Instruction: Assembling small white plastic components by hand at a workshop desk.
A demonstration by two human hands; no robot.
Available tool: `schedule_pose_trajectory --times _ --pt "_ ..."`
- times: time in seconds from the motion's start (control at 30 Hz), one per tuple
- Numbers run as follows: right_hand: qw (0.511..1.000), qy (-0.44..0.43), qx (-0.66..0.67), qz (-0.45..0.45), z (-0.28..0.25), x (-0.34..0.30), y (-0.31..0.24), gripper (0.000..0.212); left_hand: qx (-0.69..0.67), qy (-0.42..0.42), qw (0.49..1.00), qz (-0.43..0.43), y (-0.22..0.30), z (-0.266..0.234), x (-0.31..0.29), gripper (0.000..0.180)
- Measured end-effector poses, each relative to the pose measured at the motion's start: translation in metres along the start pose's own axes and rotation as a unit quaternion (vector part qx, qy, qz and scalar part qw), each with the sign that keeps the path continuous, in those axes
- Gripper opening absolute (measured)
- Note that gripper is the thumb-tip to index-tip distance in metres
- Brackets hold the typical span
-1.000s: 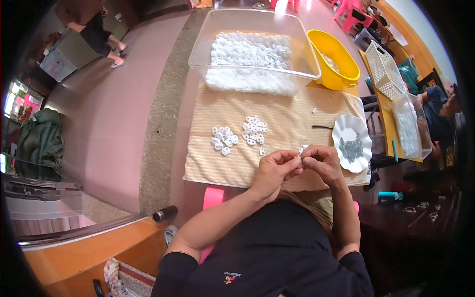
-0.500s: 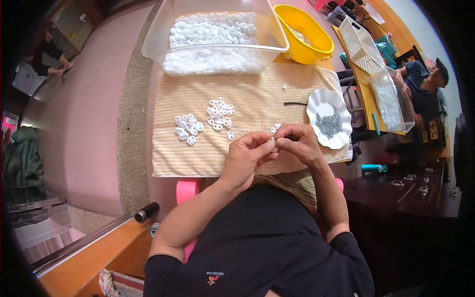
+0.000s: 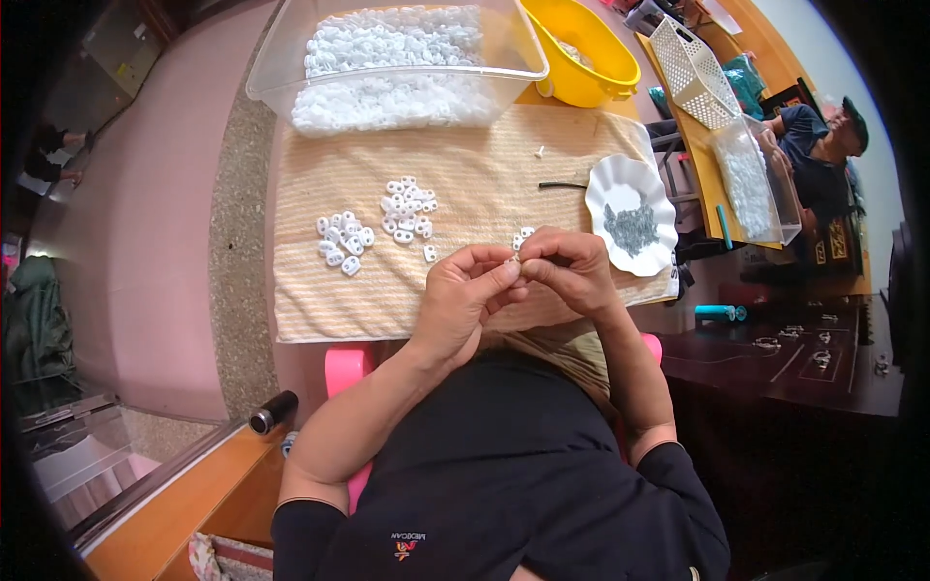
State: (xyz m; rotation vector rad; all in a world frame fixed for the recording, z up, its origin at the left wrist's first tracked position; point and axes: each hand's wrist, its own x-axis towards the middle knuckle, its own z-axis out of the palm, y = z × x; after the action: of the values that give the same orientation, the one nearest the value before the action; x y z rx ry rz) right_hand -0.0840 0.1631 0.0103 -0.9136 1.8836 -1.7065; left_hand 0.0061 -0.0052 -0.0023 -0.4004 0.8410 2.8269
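My left hand (image 3: 455,295) and my right hand (image 3: 573,271) meet above the towel's near edge, fingertips pinched together. Between them is a small white plastic piece (image 3: 514,260), mostly covered by the fingers. Just beyond the right hand's fingers lie a few white two-holed plastic pieces (image 3: 526,232). One loose two-holed piece (image 3: 429,254) rests beyond the left hand. Further left are two small heaps of the same kind, a nearer heap (image 3: 344,238) and a farther heap (image 3: 407,206). To the right, a white wavy-rimmed dish (image 3: 603,174) holds many tiny grey pieces (image 3: 632,229).
A striped towel (image 3: 465,184) covers the table. At its far side stand a clear bin (image 3: 504,87) of white pieces and a yellow tub (image 3: 591,87). A black rod (image 3: 560,185) touches the dish. Another person (image 3: 819,155) sits at a table on the right.
The whole view has shifted slightly, so things appear a little left and higher. Both hands stay pinched together at about the same spot over the towel.
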Motion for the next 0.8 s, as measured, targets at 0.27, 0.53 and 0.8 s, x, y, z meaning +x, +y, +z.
schedule_pose_trajectory --times 0.27,0.53,0.8 --pt "0.997 0.015 -0.074 -0.034 0.0072 0.0016 -0.0079 0.008 0.000 0.015 1.000 0.018 0.0019 0.0003 0.0000 0.014" --pt "0.998 0.029 0.014 0.052 0.0059 0.0000 -0.0032 0.008 0.005 0.018 1.000 0.010 0.0016 -0.0002 0.0011 0.016" --pt "0.997 0.036 0.035 0.060 0.0044 0.0003 0.0002 0.010 -0.002 0.021 1.000 0.008 0.0018 0.0004 0.0012 0.017"
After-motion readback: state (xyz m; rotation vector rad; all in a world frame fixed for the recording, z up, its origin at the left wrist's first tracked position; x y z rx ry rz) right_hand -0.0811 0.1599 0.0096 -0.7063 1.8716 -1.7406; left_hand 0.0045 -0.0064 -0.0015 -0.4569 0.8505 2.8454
